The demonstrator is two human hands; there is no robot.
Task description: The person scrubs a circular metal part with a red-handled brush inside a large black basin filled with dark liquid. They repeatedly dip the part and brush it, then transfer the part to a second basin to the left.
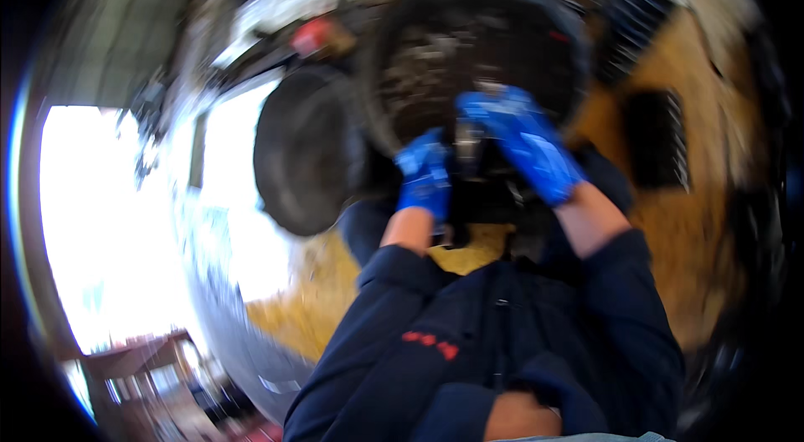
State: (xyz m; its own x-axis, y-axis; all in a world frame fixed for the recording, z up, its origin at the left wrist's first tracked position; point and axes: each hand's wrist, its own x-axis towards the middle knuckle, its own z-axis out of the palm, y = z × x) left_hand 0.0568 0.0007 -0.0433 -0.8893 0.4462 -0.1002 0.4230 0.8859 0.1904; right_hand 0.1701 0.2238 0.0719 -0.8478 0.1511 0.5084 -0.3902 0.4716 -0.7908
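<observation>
Both of my hands wear blue gloves and are smeared by motion. My left hand (425, 174) is at the near left edge of a large round dark tub (374, 111). My right hand (521, 139) reaches over the tub's near side; a small pale spot shows at its fingertips, too blurred to name. Between the hands stands a shiny metallic thing (469, 149), its kind unclear. Whether either hand touches it, I cannot tell. Inside the tub lie several small greyish pieces (427, 61), mostly in its left half.
A second round dark tub (303, 153) stands to the left. Behind it is a blurred red object (311, 36). On the right, a black block-like thing (656, 139) lies on the yellowish-brown floor (699, 249), with a dark ribbed object (638, 17) farther back. Bright light comes in at left.
</observation>
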